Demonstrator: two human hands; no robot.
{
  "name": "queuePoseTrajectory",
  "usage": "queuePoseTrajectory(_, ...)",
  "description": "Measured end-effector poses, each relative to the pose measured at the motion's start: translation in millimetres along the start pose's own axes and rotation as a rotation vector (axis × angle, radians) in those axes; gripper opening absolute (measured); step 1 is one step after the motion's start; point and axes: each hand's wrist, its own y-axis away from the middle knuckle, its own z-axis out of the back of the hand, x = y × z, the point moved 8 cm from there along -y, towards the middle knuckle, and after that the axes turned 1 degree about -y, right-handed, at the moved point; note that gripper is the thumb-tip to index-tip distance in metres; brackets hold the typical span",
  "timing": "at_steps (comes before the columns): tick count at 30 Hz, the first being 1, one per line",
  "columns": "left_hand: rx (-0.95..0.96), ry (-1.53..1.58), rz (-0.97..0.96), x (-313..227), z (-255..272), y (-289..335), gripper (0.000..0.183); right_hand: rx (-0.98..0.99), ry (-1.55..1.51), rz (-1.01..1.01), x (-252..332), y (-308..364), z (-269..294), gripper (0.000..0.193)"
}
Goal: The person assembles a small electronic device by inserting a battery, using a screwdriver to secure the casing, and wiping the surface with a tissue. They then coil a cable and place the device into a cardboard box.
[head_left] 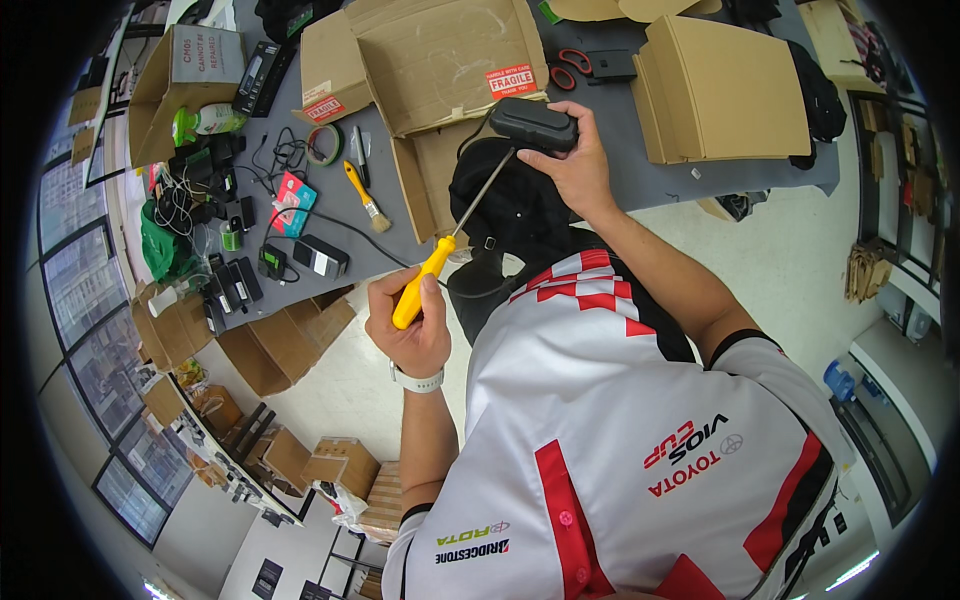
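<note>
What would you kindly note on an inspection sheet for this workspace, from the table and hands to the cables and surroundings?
Surface: gray table, crowded, especially on its left side.
Things in work: yellow-handled screwdriver, its tip close to a black rounded case; contact can't be confirmed.
Clutter: open cardboard box, red-handled scissors, paintbrush.
Hands: left hand grips the screwdriver; right hand holds the case.
Cables: tangled black cables on the table's left; a dark cable runs toward the left hand.
Surroundings: windows at left, shelving at right.
</note>
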Motion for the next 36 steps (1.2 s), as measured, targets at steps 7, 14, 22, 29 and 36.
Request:
queuePoseTrajectory(7, 0.001, -0.001, 0.021, 1.7, 0.0, 0.9, 0.015, 0.0, 0.013, 0.006, -0.1, -1.7, 0.2, 0.069)
queuePoseTrajectory(14, -0.055, 0.178, 0.293, 22.8, -1.2, 3.1, 0.016, 0.001, 0.024, 0.008, 1.1, -1.7, -0.4, 0.069)
queuePoseTrajectory(22, 0.096, -0.12, 0.067, -11.5, -11.1, 4.3, 0.017, 0.015, 0.091, 0.001, 9.6, 0.5, -2.6, 0.068)
queuePoseTrajectory(29, 0.219, -0.255, -0.141, -45.3, -27.3, -0.1, 0.023, -0.023, 0.129, 0.023, 14.2, 3.2, -0.6, 0.067)
queuePoseTrajectory(36, 0.417, -0.426, 0.363, -2.7, -24.3, 9.0, 0.019, -0.054, 0.221, 0.09, 20.2, 8.2, 1.3, 0.064)
